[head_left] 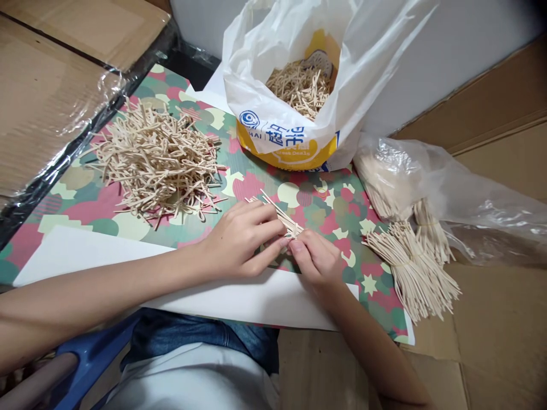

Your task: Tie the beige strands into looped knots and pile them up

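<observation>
Near the front of the patterned table my left hand [245, 236] and my right hand [315, 253] meet, fingertips almost touching. Between them lie several thin pale strands [282, 215], slanting up and left from my right fingertips and passing behind my left fingers. A small looped or crossed part of the strands shows by the pinched fingertips; its exact form is too small to tell. Both hands are closed, thumb against fingers. To the left of my left hand sits a big heap of short, looped and knotted pale strands [158, 159].
A white and yellow plastic bag [290, 136] holding more strand pieces stands at the back. At the right edge lie tied bundles of straight strands [414, 267] and a clear plastic bag [478, 193]. White paper [106, 250] lies along the front; wrapped cardboard boxes [47, 85] flank the left.
</observation>
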Demonstrator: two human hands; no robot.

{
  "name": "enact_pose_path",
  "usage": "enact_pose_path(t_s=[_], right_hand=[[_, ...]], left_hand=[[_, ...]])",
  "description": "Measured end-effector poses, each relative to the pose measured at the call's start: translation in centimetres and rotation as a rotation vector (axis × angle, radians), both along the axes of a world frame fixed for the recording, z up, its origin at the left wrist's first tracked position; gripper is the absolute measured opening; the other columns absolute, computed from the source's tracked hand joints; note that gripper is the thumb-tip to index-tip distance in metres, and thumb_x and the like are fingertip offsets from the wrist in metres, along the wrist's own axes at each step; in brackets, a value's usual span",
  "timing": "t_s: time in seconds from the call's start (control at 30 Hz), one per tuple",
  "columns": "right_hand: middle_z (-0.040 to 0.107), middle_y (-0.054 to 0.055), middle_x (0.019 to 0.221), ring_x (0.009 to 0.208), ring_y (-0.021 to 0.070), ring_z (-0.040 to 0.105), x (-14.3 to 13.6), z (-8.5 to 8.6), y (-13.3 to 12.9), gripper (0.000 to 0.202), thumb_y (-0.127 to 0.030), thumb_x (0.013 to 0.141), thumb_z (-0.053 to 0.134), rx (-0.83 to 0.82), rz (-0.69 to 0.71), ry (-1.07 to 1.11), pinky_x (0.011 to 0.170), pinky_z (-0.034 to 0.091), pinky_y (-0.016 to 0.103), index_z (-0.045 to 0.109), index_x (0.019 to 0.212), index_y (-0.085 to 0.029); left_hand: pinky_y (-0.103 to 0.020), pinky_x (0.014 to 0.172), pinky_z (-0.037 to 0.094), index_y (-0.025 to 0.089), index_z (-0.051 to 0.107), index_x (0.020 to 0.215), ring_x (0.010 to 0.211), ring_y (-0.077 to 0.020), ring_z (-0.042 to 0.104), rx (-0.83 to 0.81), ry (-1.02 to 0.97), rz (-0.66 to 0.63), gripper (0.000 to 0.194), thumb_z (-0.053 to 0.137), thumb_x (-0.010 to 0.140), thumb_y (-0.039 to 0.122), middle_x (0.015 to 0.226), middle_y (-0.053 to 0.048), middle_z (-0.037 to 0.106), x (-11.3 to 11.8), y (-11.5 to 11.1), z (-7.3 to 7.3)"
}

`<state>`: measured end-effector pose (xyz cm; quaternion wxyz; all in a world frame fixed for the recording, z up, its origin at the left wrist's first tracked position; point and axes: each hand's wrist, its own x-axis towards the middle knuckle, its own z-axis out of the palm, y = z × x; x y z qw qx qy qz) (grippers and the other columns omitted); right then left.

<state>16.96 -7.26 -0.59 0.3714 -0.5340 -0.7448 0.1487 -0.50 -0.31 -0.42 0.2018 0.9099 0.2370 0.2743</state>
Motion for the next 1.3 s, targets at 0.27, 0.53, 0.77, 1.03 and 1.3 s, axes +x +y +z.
enact_pose_path(t_s=[0.27, 0.53, 0.77, 1.03, 1.3], right_hand=[[0.053, -0.001, 0.064, 0.061, 0.0121, 0.052, 2.6, 0.5, 0.9, 0.032, -0.042, 0.092, 0.041, -0.434, 0.14, 0.097, 0.057, 0.04, 0.025, 0.052, 0.073, -0.019], [0.046, -0.003, 0.05, 0.048, 0.0097, 0.041, 1.3, 0.8, 0.5, 0.028, -0.016, 0.084, 0.046, -0.252, 0.044, 0.139, 0.048, 0.032, 0.025, 0.044, 0.056, -0.02], [0.049, -0.004, 0.051, 0.048, 0.0106, 0.047, 1.6, 0.6, 0.4, 0.027, -0.026, 0.087, 0.047, -0.534, -0.06, 0.339, 0.048, 0.037, 0.024, 0.046, 0.06, -0.02], [0.06, 0.002, 0.07, 0.068, 0.0165, 0.05, 2.2, 1.1, 0.9, 0.015, -0.032, 0.086, 0.054, -0.035, 0.055, -0.242, 0.065, 0.039, 0.03, 0.053, 0.077, -0.02], [0.054, 0.001, 0.056, 0.059, 0.0159, 0.044, 1.6, 0.9, 0.7, 0.016, -0.013, 0.08, 0.052, 0.207, 0.097, -0.433, 0.058, 0.035, 0.03, 0.051, 0.065, -0.02]], left_hand=[[-0.031, 0.062, 0.03, 0.016, 0.057, 0.073, 0.067, -0.0159, 0.045, 0.121, 0.137, -0.191, 0.026, 0.039, 0.09, 0.023, 0.073, -0.005, 0.055, 0.0, 0.4, -0.1], [-0.028, 0.066, 0.036, 0.015, 0.056, 0.077, 0.068, -0.0146, 0.047, -0.082, 0.089, -0.308, 0.027, 0.036, 0.093, 0.022, 0.075, -0.005, 0.056, 0.3, 0.2, 0.2], [-0.024, 0.063, 0.037, 0.013, 0.057, 0.073, 0.065, -0.0132, 0.049, -0.186, 0.026, -0.283, 0.029, 0.038, 0.092, 0.021, 0.07, -0.005, 0.055, 0.4, 0.2, 0.1], [-0.026, 0.06, 0.036, 0.014, 0.059, 0.067, 0.06, -0.0134, 0.051, -0.132, 0.1, -0.129, 0.025, 0.043, 0.086, 0.021, 0.063, -0.003, 0.055, 0.3, 0.4, -0.1], [-0.027, 0.064, 0.038, 0.014, 0.058, 0.071, 0.064, -0.0141, 0.051, -0.061, 0.108, -0.218, 0.03, 0.038, 0.091, 0.023, 0.069, -0.005, 0.057, 0.3, 0.7, -0.5]])
